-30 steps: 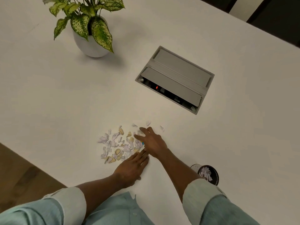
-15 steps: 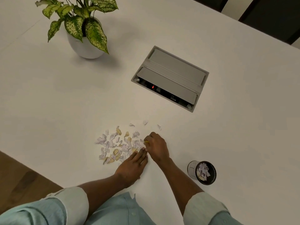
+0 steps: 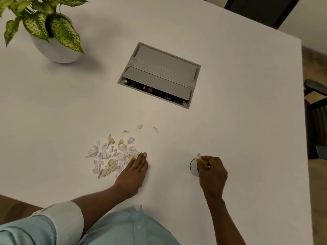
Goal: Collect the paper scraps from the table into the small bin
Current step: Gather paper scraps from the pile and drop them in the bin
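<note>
A loose heap of white, lilac and tan paper scraps lies on the white table, with three stray bits beyond it. My left hand rests flat, palm down, at the heap's right edge, fingertips touching the scraps. Right of it, my right hand is closed on a pinch of scraps, yellow and white bits poking out between the fingers. It hovers right over the small round bin, hiding most of it; only the bin's pale left wall shows.
A grey cable box with a red light is set into the table behind the scraps. A potted plant in a white pot stands at the far left. The table's right edge runs past a dark chair.
My right hand closed on a pinch of scraps at the heap's right side and carried it right, over the small bin. My left hand stayed flat beside the heap.
</note>
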{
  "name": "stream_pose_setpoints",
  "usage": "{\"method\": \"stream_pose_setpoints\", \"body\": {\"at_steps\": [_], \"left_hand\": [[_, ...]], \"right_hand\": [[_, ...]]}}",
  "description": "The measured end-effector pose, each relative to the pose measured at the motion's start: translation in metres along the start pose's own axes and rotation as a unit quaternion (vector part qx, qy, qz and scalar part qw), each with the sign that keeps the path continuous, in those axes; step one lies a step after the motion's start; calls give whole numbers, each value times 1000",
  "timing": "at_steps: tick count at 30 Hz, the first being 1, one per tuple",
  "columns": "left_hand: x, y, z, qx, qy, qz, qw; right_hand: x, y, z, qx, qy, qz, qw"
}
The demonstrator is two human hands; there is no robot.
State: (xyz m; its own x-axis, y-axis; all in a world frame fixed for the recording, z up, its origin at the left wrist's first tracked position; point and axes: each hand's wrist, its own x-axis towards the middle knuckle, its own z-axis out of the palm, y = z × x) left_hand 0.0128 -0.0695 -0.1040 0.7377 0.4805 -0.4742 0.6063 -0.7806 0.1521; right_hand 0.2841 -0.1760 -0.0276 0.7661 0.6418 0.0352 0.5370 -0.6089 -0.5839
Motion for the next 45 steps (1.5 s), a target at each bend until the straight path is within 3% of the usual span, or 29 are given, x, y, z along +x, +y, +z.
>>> {"method": "stream_pose_setpoints", "body": {"at_steps": [9, 15, 23, 30, 39, 45], "left_hand": [[3, 4, -3, -14, -1, -11, 1000], [3, 1, 0, -9, -10, -5, 1000], [3, -1, 4, -28, 15, 3, 999], [2, -2, 7, -40, 15, 1, 999], [2, -1, 3, -45, 13, 0, 999], [4, -3, 10, -53, 27, -3, 998]], "right_hand": [[-8, 19, -10, -78, -17, 92, 993], [6, -11, -1, -51, 33, -12, 998], [56, -72, 82, 4, -140, -170, 976], [88, -104, 144, -120, -260, -190, 939], [102, -123, 186, -133, -334, -164, 918], [96, -150, 207, -145, -367, -304, 867]]}}
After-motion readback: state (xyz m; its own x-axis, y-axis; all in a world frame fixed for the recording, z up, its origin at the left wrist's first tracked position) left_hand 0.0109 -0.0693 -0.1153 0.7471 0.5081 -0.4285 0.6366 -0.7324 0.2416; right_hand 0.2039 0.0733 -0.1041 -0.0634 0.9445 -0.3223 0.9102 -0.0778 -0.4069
